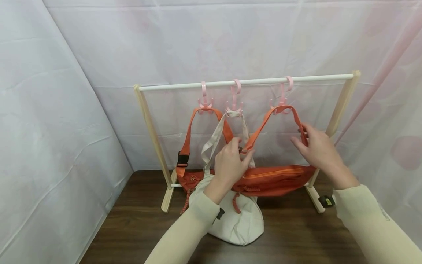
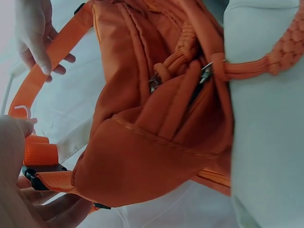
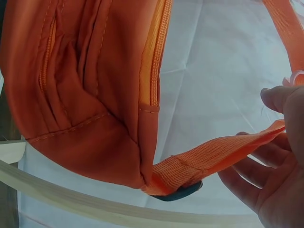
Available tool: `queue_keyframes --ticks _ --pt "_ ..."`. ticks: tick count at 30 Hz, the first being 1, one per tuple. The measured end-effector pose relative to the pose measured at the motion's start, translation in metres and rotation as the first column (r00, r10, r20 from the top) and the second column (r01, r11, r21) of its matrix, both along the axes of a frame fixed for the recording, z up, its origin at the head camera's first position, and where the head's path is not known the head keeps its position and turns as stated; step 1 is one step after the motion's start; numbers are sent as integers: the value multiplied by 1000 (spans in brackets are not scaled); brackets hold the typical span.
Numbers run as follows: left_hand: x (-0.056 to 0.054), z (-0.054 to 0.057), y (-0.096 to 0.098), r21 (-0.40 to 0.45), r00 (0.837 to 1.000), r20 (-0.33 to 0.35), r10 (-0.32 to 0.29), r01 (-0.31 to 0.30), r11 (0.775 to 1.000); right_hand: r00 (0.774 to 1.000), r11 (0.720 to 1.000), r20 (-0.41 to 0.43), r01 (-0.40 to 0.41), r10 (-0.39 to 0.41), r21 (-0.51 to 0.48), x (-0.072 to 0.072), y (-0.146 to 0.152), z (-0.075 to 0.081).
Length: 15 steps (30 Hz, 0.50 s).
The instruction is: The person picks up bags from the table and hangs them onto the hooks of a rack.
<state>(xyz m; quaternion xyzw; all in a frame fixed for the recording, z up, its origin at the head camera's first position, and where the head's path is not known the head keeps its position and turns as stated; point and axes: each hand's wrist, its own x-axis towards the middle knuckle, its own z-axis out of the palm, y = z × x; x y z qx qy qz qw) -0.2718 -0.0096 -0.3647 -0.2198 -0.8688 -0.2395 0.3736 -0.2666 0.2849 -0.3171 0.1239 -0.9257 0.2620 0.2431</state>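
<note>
An orange strap (image 1: 263, 126) hangs over the right-hand pink hook (image 1: 282, 98) and runs down both sides to an orange zipped bag (image 1: 280, 179). My left hand (image 1: 229, 163) holds the strap's left side, near a black buckle (image 2: 35, 178). At the strap's right side, my right hand (image 1: 318, 148) has loosely bent fingers behind the webbing and its thumb apart from it. A cream bag (image 1: 244, 223) hangs by pale straps from the middle hook (image 1: 234, 99). Another orange strap (image 1: 187, 141), with a black clip, hangs from the left hook (image 1: 204, 94); my left arm and the cream bag partly hide what lies below.
The hooks sit on a white rod (image 1: 184, 86) between wooden posts (image 1: 151, 128). The rack's feet (image 1: 314, 200) stand on a dark wooden table (image 1: 132, 227). Pale cloth (image 1: 184, 40) hangs behind and at the sides.
</note>
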Motion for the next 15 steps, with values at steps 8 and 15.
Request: queue_keyframes --ticks 8,15 --pt "7 -8 -8 2 1000 9 -18 18 1000 1000 1000 -5 17 -17 -9 16 3 -2" --pt "15 -11 -19 28 999 -34 -41 42 999 999 999 -33 42 -42 2 30 10 -6"
